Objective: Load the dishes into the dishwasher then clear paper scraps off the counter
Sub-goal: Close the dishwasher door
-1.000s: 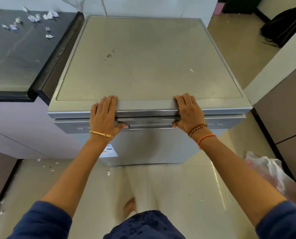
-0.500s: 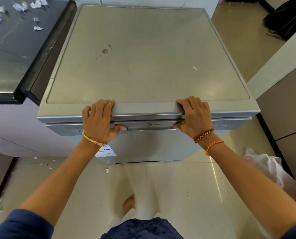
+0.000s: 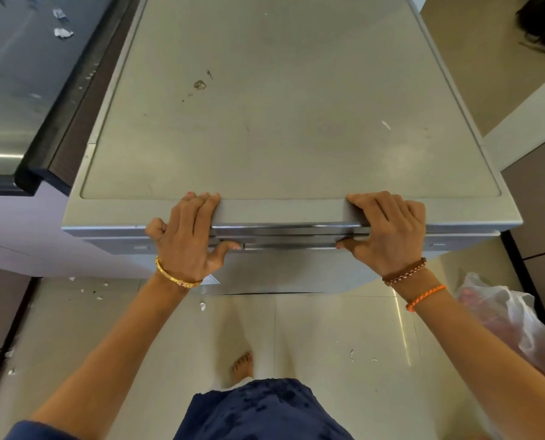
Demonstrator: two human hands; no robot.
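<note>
1. Head view: a grey dishwasher [image 3: 284, 122] fills the middle of the frame, seen from above, its flat top bearing a few dark marks and a small white fleck.
2. The left hand [image 3: 188, 239] grasps the dishwasher's front edge: its fingers curl over the top lip and its thumb hooks under into the recessed door handle [image 3: 290, 241].
3. The right hand [image 3: 388, 233] grasps the same edge further along, fingers folded over the top and thumb tucked beneath against the handle strip.
4. The door looks closed, sitting flush under the top panel, though the steep angle hides most of its face.
5. A gold bangle [image 3: 176, 277] circles the left wrist; a brown beaded bracelet [image 3: 404, 271] and an orange cord bracelet [image 3: 425, 296] sit on the right wrist.
6. To the left of the dishwasher, and just beside it, stands a dark glossy counter [image 3: 17, 100] with a thick black rim.
7. Paper scraps [image 3: 63, 32] lie on the far part of that counter, near the top left corner of the frame; more white bits are scattered on the pale tiled floor [image 3: 328, 338] below.
8. A thin plastic bag [image 3: 499, 312] lies on the floor at the right, near the dishwasher's corner.
9. A bare foot [image 3: 242, 365] shows on the tiles between the forearms, above dark blue clothing [image 3: 258, 411].
</note>
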